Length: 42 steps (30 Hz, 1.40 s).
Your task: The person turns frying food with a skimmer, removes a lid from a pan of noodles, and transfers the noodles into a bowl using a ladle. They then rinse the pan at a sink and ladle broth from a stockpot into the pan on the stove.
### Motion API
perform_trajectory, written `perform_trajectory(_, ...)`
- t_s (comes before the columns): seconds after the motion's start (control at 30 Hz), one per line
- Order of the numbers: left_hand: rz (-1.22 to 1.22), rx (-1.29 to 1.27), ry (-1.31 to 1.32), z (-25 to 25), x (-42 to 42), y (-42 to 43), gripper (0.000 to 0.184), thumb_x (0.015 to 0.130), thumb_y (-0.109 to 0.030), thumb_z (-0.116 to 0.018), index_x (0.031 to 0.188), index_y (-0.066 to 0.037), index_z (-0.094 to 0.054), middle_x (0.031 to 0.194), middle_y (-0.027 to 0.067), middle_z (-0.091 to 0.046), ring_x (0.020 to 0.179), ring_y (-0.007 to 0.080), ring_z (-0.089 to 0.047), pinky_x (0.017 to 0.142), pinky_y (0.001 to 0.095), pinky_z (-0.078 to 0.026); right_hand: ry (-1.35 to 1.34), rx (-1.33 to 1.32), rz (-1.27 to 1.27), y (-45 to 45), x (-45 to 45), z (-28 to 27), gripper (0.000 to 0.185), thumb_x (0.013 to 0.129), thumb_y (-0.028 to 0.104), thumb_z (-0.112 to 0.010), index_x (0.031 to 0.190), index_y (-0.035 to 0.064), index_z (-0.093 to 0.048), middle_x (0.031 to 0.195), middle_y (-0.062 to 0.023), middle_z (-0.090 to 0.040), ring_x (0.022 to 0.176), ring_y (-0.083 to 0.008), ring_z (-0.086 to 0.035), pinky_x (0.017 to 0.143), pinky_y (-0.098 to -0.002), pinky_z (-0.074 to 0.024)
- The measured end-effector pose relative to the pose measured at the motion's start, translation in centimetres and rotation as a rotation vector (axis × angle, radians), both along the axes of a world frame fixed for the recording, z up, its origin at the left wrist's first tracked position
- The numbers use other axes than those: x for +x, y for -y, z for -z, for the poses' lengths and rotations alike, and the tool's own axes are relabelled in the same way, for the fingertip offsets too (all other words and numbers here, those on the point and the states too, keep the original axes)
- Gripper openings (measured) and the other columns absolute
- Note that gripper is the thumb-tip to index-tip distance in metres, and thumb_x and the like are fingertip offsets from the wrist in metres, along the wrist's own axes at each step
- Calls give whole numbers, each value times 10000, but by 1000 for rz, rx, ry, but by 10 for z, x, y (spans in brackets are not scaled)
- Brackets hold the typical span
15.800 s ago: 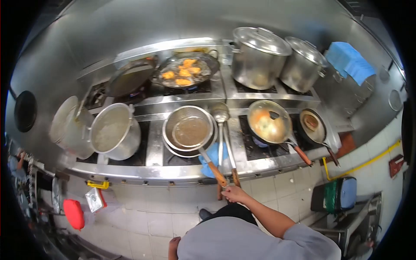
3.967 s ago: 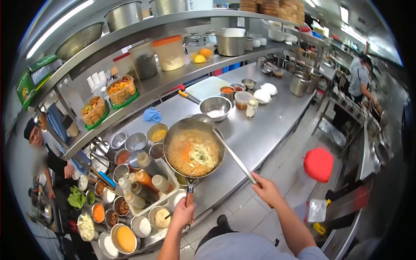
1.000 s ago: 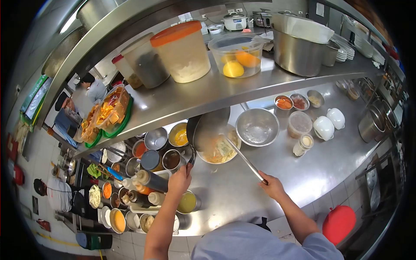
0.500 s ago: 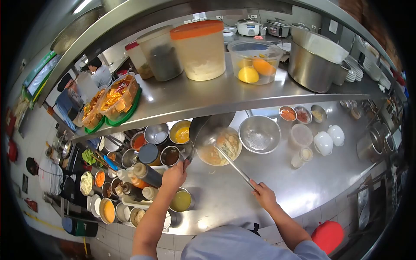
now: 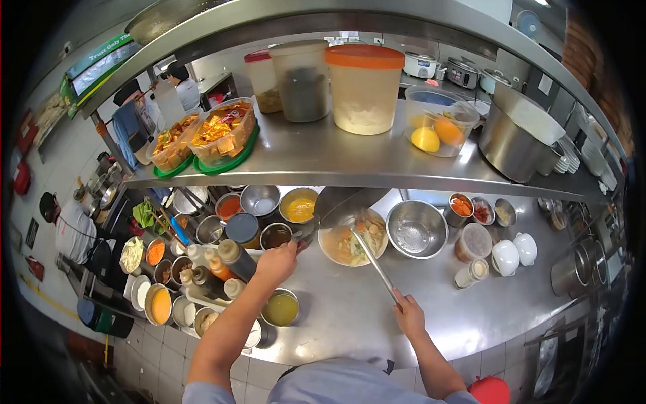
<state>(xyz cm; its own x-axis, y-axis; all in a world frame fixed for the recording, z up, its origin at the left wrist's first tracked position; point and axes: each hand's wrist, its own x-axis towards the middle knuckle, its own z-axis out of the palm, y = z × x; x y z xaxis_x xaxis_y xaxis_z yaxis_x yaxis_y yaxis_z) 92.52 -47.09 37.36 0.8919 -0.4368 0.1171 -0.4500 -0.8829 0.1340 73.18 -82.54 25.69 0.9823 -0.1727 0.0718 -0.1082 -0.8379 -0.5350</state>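
Just below the front edge of the shelf (image 5: pixel 289 145), over the middle of the bench (image 5: pixel 444 296), is my one pan (image 5: pixel 356 198), tilted, with one mound of pale food (image 5: pixel 351 244) at its lower side; I cannot tell whether that lies in the pan or in a dish beneath. My left grip (image 5: pixel 277 264) is clenched round the pan's handle, mostly hidden inside it. My right grip (image 5: pixel 408 316) is closed on one long steel utensil (image 5: pixel 377 266), its tip in the food.

Just right of the food stands one steel bowl (image 5: pixel 417 232), then three small cups (image 5: pixel 454 219) in a row, one clear tub (image 5: pixel 471 252), one jar (image 5: pixel 469 276) and two white bowls (image 5: pixel 505 259). On my left, things crowd in: one pot of dark sauce (image 5: pixel 276 236) just beyond my knuckles, one pot of yellow-green liquid (image 5: pixel 281 292) near my forearm, and at least five squeeze bottles (image 5: pixel 235 259) packed together. Three people are well off to the left.

Overhead, the shelf hems me in; it carries two boxes of wrapped packets (image 5: pixel 222 131), three tall lidded tubs (image 5: pixel 363 94), and one clear fruit tub (image 5: pixel 441 124). Open bench stretches from the food toward my body and out past my right grip, to the front edge; past that edge a red rounded object (image 5: pixel 490 390) shows low on the right.
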Motion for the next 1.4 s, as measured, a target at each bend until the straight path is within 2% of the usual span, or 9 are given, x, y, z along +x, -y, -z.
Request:
perform_trajectory(0.07, -3, -1, 2, 1, 2, -2, 202, 840, -135, -562, 998, -11, -541, 906, 198, -677, 799, 362, -687, 707, 465, -559, -18, 4, 13, 5, -4, 2, 572, 829, 151, -673, 1370, 276, -535, 876, -69, -566, 798, -268, -618, 718, -390, -522)
perform_trajectory(0.13, -28, 17, -9, 1, 4, -3, 201, 902, -179, -523, 1026, -20, -529, 909, 190, -674, 800, 353, -678, 683, 467, -549, -13, 20, 48, 14, -9, 3, 570, 829, 144, -677, 1370, 259, -538, 874, -65, -567, 775, -266, -615, 716, -386, -521)
perform_trajectory(0.37, -21, 21, 18, -6, 7, -7, 203, 935, -207, -500, 1013, -24, -538, 896, 182, -679, 787, 355, -682, 667, 472, -552, 10, 118, 70, 5, 10, 7, 587, 822, 128, -692, 1376, 240, -535, 848, -79, -558, 781, -270, -603, 729, -382, -509)
perform_trajectory(0.43, -16, 46, 11, -20, 3, -4, 191, 940, -183, -473, 988, -15, -550, 918, 190, -682, 788, 349, -694, 680, 462, -558, 89, 204, 48, -4, 21, 9, 609, 805, 72, -709, 1379, 180, -537, 801, -87, -532, 728, -255, -555, 700, -363, -475)
perform_trajectory(0.63, -7, 74, 26, -14, 14, -10, 217, 956, -215, -469, 1010, -18, -545, 941, 182, -683, 797, 346, -693, 679, 464, -556, 23, 211, 62, 2, 11, 24, 607, 812, 90, -710, 1385, 189, -534, 782, -89, -532, 721, -238, -559, 697, -355, -476)
perform_trajectory(0.77, 10, 74, 7, -22, 13, -11, 226, 937, -212, -501, 1047, -19, -537, 979, 184, -675, 822, 344, -693, 687, 464, -557, -10, 240, 82, 12, -9, 8, 601, 809, 94, -709, 1378, 194, -545, 772, -91, -535, 706, -234, -563, 689, -353, -477)
perform_trajectory(0.97, -12, 128, -26, -18, 18, -14, 237, 916, -195, -518, 1074, -19, -528, 1011, 181, -669, 843, 346, -693, 704, 463, -562, -79, 157, 56, 21, -12, -4, 582, 827, 145, -696, 1380, 235, -537, 823, -92, -582, 767, -259, -607, 716, -374, -494)
perform_trajectory(1.17, 1, 141, 27, -15, 17, -11, 202, 927, -193, -495, 1032, -28, -544, 960, 170, -679, 830, 341, -698, 687, 465, -565, -2, 281, 69, 0, 5, 4, 562, 838, 162, -691, 1375, 230, -538, 838, -93, -595, 796, -270, -620, 722, -383, -500)
perform_trajectory(1.4, -31, 81, 97, -26, 24, -11, 210, 927, -221, -506, 1025, -44, -562, 885, 166, -693, 739, 352, -690, 625, 463, -559, -80, 141, 46, 14, -15, -7, 573, 839, 168, -688, 1384, 243, -528, 838, -91, -591, 786, -271, -622, 714, -385, -500)
